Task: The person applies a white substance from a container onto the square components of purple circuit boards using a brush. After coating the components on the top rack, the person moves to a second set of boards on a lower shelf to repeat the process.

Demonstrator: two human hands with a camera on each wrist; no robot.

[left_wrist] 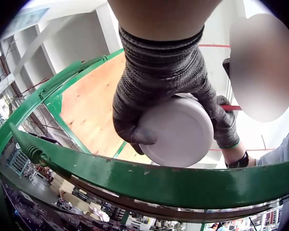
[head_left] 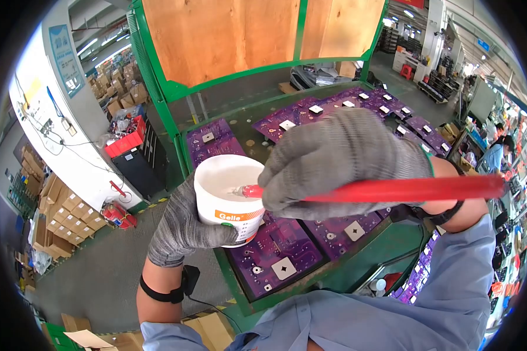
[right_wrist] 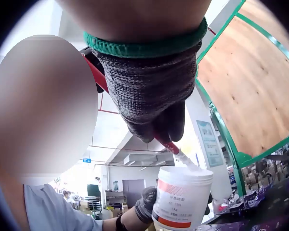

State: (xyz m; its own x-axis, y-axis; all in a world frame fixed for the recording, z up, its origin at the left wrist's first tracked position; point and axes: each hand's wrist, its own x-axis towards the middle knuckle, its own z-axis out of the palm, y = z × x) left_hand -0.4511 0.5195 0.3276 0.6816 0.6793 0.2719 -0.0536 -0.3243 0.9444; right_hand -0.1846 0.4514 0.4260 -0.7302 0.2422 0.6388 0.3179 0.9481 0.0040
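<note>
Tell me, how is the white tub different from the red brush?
The tub is white with an orange label; the brush is red. The tub is short and round; the brush is long and thin. The tub stands upright in the left hand; the brush lies almost level in the right hand, tip inside the tub. Both are held by grey-gloved hands.

Left hand, right hand: closed grips.

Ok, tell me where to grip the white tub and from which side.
Grip the tub around its round side wall, coming from the left and below, as the left hand does. Its open mouth faces up, where the right hand dips a red brush.
</note>
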